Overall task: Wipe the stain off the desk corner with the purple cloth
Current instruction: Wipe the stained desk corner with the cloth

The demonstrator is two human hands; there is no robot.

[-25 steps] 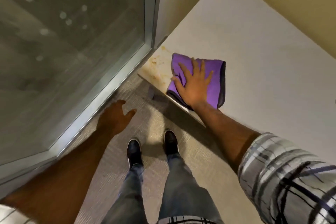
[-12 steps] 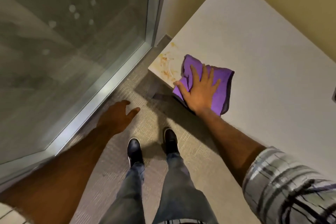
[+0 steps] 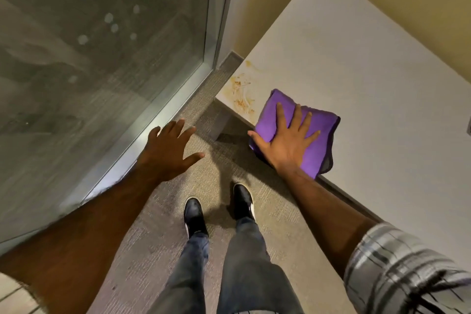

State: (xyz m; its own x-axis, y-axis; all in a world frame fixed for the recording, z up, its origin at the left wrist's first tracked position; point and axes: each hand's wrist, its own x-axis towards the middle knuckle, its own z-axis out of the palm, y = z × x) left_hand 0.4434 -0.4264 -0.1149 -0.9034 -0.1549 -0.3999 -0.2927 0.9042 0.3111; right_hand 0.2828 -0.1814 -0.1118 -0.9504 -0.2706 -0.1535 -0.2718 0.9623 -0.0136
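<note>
Carpet floor [image 3: 158, 232] by a glass door [image 3: 102, 58], white table [image 3: 356, 84] on the right with an orange stain [image 3: 240, 94] at its corner. Right hand [image 3: 288, 140] is spread flat, pressing the cloth [image 3: 316, 143] on the table edge just beside the stain, while the left hand [image 3: 168, 150] hangs wide open over the floor, holding nothing.

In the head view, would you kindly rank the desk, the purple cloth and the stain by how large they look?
1. desk
2. purple cloth, partly covered by the right hand
3. stain, only slightly smaller-looking.
</note>
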